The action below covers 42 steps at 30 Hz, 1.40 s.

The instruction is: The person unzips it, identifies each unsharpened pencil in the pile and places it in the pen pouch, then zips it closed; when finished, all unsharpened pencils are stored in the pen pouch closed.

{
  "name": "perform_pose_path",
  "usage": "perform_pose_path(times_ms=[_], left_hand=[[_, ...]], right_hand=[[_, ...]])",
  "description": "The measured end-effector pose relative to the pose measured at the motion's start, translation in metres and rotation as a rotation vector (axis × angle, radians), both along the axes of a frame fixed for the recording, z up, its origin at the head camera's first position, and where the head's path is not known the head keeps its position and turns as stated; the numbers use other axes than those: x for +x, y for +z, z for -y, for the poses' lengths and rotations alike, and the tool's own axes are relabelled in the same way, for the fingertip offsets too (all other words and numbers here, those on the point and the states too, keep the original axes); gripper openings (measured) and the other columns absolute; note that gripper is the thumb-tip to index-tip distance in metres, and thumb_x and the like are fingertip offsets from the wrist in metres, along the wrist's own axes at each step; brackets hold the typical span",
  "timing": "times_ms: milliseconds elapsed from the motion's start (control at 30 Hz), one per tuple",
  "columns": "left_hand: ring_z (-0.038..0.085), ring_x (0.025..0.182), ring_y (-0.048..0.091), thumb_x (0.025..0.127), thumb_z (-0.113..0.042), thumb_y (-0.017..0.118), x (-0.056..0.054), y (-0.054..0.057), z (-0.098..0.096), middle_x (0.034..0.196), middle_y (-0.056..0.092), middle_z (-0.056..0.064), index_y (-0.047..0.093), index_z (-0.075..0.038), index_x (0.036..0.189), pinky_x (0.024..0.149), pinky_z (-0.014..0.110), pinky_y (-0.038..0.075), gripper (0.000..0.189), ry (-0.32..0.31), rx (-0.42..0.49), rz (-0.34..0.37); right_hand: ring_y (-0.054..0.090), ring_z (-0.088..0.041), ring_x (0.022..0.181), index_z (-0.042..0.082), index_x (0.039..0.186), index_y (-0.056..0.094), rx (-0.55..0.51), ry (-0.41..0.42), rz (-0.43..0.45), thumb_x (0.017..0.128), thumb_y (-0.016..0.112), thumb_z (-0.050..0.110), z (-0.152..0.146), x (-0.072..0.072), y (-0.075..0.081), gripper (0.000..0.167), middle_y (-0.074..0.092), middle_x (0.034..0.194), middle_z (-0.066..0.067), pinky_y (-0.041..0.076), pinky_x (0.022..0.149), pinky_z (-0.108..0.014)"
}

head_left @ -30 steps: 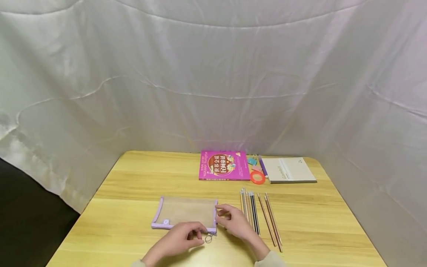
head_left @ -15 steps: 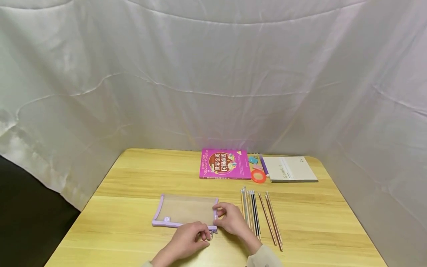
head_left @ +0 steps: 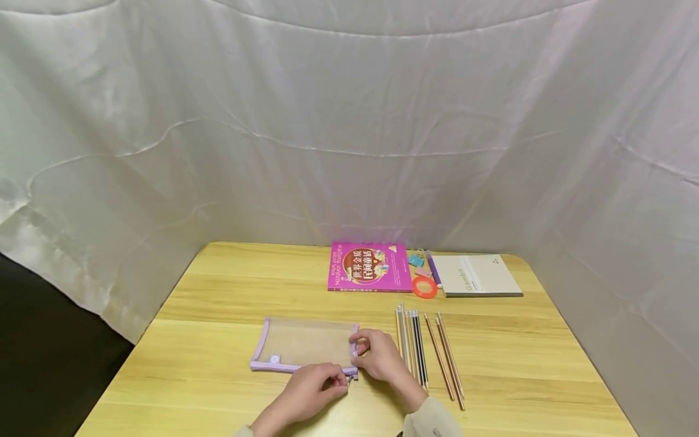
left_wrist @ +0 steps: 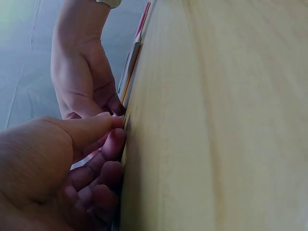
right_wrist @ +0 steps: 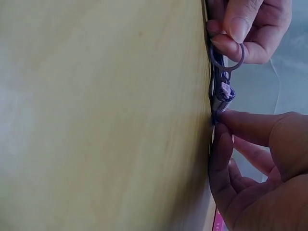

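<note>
A see-through zip pouch point(head_left: 306, 343) with lilac edging lies flat on the wooden table, its zipper along the near side. At the pouch's near right corner, my left hand point(head_left: 312, 388) pinches the metal ring point(right_wrist: 242, 60) of the zipper pull between thumb and forefinger. My right hand point(head_left: 380, 357) pinches the pouch's right edge close to that corner. The lilac zipper end point(right_wrist: 225, 92) shows between both hands in the right wrist view. In the left wrist view, my left thumb and fingers hide most of the ring.
Right of the pouch lie several pencils point(head_left: 417, 349). Farther back are a pink book point(head_left: 349, 282), a red ring-shaped roll point(head_left: 416, 289), small teal items point(head_left: 416, 260), a purple pen point(head_left: 434, 270) and a cream notebook point(head_left: 483, 276). Pale curtains point(head_left: 349, 133) hang around the table.
My left hand has moved right to the zipper ring and now pinches it. My right hand's fingers have closed onto the pouch's right edge. The pouch has stayed nearly in place.
</note>
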<state>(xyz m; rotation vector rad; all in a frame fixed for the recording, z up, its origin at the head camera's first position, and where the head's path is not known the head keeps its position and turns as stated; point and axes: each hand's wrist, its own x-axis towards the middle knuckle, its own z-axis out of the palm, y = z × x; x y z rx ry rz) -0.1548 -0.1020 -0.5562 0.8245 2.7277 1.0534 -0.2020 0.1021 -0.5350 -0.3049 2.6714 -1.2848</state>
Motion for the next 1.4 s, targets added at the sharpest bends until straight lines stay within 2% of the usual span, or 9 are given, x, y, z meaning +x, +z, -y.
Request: perform_pose_path(times_ms=[167, 367, 500, 667, 1000, 1233, 1400], left_hand=[[-0.008, 0.074, 0.054, 0.099, -0.032, 0.070, 0.000, 0.001, 0.001, 0.083, 0.064, -0.023, 0.071, -0.028, 0.091, 0.070, 0.017, 0.047, 0.009, 0.005, 0.073, 0.074], [-0.005, 0.069, 0.055, 0.100, -0.028, 0.069, -0.004, 0.004, 0.002, 0.082, 0.070, -0.012, 0.072, -0.021, 0.094, 0.064, 0.017, 0.048, 0.010, 0.016, 0.175, 0.130], [-0.004, 0.061, 0.053, 0.100, -0.026, 0.069, -0.009, 0.006, 0.001, 0.079, 0.071, -0.008, 0.072, -0.020, 0.093, 0.058, 0.018, 0.049, 0.010, 0.028, 0.196, 0.155], [-0.001, 0.056, 0.055, 0.100, -0.026, 0.069, -0.008, 0.008, 0.000, 0.078, 0.071, -0.006, 0.073, -0.019, 0.093, 0.054, 0.018, 0.049, 0.011, 0.035, 0.209, 0.188], [-0.001, 0.053, 0.054, 0.100, -0.027, 0.069, -0.008, 0.009, -0.003, 0.076, 0.071, -0.006, 0.073, -0.019, 0.093, 0.052, 0.019, 0.047, 0.011, 0.059, 0.211, 0.176], [-0.002, 0.053, 0.053, 0.099, -0.024, 0.069, -0.009, 0.009, -0.002, 0.075, 0.070, -0.006, 0.073, -0.018, 0.091, 0.056, 0.019, 0.046, 0.011, 0.056, 0.194, 0.159], [-0.001, 0.053, 0.055, 0.099, -0.023, 0.069, -0.010, 0.011, 0.000, 0.072, 0.068, -0.007, 0.072, -0.020, 0.090, 0.059, 0.019, 0.045, 0.011, 0.066, 0.172, 0.139]], right_hand=[[0.057, -0.008, 0.066, 0.005, 0.108, 0.075, 0.006, 0.011, -0.020, 0.076, 0.082, -0.005, 0.000, 0.000, 0.001, 0.034, 0.066, 0.073, 0.003, 0.049, 0.064, -0.023], [0.057, -0.008, 0.065, 0.003, 0.105, 0.074, 0.028, 0.013, -0.070, 0.079, 0.077, -0.003, -0.001, -0.003, 0.005, 0.026, 0.065, 0.074, 0.004, 0.048, 0.061, -0.022], [0.057, -0.007, 0.065, 0.001, 0.104, 0.073, 0.016, 0.023, -0.101, 0.080, 0.076, -0.004, -0.002, -0.007, 0.006, 0.024, 0.065, 0.075, 0.001, 0.049, 0.060, -0.022], [0.058, -0.006, 0.067, 0.001, 0.104, 0.072, 0.009, 0.029, -0.102, 0.082, 0.076, -0.005, -0.001, -0.008, 0.002, 0.023, 0.066, 0.076, 0.000, 0.050, 0.060, -0.021], [0.057, -0.006, 0.067, 0.002, 0.105, 0.071, 0.037, 0.038, -0.112, 0.082, 0.075, -0.008, 0.001, -0.013, 0.001, 0.025, 0.065, 0.077, 0.000, 0.049, 0.061, -0.020], [0.053, -0.006, 0.068, 0.001, 0.105, 0.070, 0.072, 0.060, -0.133, 0.078, 0.068, -0.011, 0.004, -0.013, 0.003, 0.029, 0.067, 0.079, -0.008, 0.047, 0.061, -0.019], [0.052, -0.007, 0.068, 0.001, 0.101, 0.069, 0.092, 0.044, -0.171, 0.076, 0.067, -0.014, 0.004, -0.012, 0.002, 0.030, 0.064, 0.077, -0.003, 0.046, 0.061, -0.020]])
